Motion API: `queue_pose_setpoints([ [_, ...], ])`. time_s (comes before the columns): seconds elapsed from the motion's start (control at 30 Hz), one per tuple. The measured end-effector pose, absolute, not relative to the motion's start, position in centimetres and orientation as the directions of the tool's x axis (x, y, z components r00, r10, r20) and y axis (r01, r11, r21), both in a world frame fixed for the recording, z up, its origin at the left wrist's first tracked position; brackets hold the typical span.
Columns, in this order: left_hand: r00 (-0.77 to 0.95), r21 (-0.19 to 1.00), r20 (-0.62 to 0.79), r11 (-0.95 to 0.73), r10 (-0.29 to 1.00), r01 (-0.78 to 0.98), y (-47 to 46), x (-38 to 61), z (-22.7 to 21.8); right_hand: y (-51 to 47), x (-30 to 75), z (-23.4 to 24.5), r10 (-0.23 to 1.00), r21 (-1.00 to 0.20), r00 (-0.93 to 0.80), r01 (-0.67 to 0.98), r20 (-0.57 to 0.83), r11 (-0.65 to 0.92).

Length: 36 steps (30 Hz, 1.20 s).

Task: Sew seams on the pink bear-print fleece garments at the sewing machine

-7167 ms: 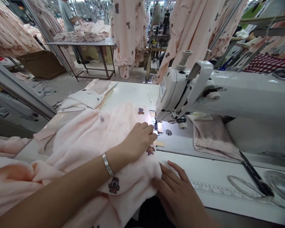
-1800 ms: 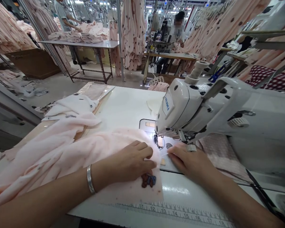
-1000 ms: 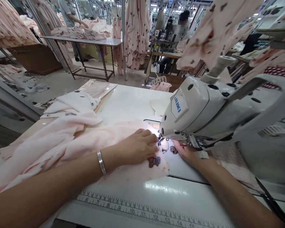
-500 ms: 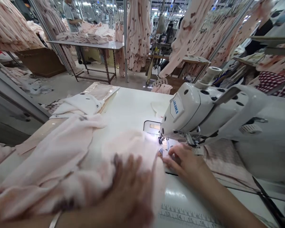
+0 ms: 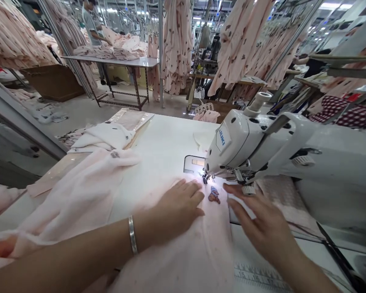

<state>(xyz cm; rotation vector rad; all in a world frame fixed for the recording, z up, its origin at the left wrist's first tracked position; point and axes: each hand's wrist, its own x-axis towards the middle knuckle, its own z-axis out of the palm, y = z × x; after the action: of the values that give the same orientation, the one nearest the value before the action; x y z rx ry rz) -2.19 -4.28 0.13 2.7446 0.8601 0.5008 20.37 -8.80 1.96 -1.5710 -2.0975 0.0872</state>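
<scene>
Pale pink fabric (image 5: pixel 179 252) lies across the white sewing table and runs up to the lit needle area of a white JUKI sewing machine (image 5: pixel 240 140). My left hand (image 5: pixel 181 203) rests flat on the fabric, just left of the presser foot (image 5: pixel 205 178), fingers stretched out. My right hand (image 5: pixel 259 217) is at the fabric's right edge, thumb and fingers apart, beside a small blue and brown printed figure (image 5: pixel 214 195). A silver bracelet (image 5: pixel 133 235) circles my left wrist. More of the pink cloth is bunched at the left.
A white folded piece (image 5: pixel 105 136) lies at the table's far left. A ruler strip (image 5: pixel 253 274) marks the front edge. Patterned cloth (image 5: pixel 283 199) lies under the machine arm. Beyond stand a side table (image 5: pixel 116 61), hanging pink garments (image 5: pixel 177 44) and a person (image 5: pixel 93 28).
My left hand has moved up and right towards the presser foot, smoothing the fabric out. My right hand has opened from a pinch and shifted right. The printed figure now lies exposed.
</scene>
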Motion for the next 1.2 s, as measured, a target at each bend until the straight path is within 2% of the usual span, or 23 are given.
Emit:
queue_pose_setpoints([
  [0.07, 0.75, 0.291, 0.269, -0.794, 0.604, 0.535, -5.0, -1.9, 0.4, -10.0, 18.6, 1.5, 0.912, -0.308, -0.295, 0.873, 0.285, 0.378],
  [0.13, 0.735, 0.282, 0.264, -0.779, 0.625, 0.561, -5.1, -1.6, 0.9, -10.6, 17.7, 0.6, 0.908, -0.191, -0.383, 0.891, 0.172, 0.412],
  [0.2, 0.74, 0.291, 0.23, -0.771, 0.631, 0.567, -4.7, -1.5, 1.3, -10.7, 17.9, -0.4, 0.909, -0.075, -0.41, 0.907, 0.075, 0.415],
  [0.3, 0.791, 0.316, 0.194, -0.8, 0.58, 0.51, -3.6, -2.0, 1.5, -10.5, 19.0, -1.2, 0.906, -0.022, -0.423, 0.906, 0.0, 0.423],
  [0.4, 0.839, 0.328, 0.205, -0.843, 0.504, 0.426, -2.5, -2.7, 1.2, -10.1, 19.9, -1.2, 0.908, -0.018, -0.419, 0.908, -0.017, 0.419],
  [0.47, 0.834, 0.321, 0.235, -0.85, 0.499, 0.417, -2.0, -2.8, 0.9, -9.5, 20.1, -1.0, 0.913, -0.031, -0.406, 0.914, -0.031, 0.405],
  [0.6, 0.799, 0.3, 0.239, -0.824, 0.552, 0.48, -1.3, -1.9, 0.5, -8.0, 20.5, -0.5, 0.915, -0.102, -0.4, 0.914, -0.059, 0.393],
  [0.7, 0.748, 0.331, 0.236, -0.775, 0.62, 0.538, -0.7, -1.3, 0.2, -7.3, 21.0, -0.3, 0.913, -0.139, -0.399, 0.912, -0.08, 0.386],
  [1.1, 0.704, 0.354, 0.267, -0.746, 0.658, 0.564, 1.3, -0.4, -0.4, -6.0, 22.3, -1.5, 0.945, -0.093, -0.314, 0.948, -0.094, 0.306],
  [1.2, 0.695, 0.361, 0.28, -0.743, 0.663, 0.564, 1.3, -0.3, -0.4, -5.7, 22.6, -1.6, 0.945, -0.127, -0.325, 0.939, -0.03, 0.319],
])
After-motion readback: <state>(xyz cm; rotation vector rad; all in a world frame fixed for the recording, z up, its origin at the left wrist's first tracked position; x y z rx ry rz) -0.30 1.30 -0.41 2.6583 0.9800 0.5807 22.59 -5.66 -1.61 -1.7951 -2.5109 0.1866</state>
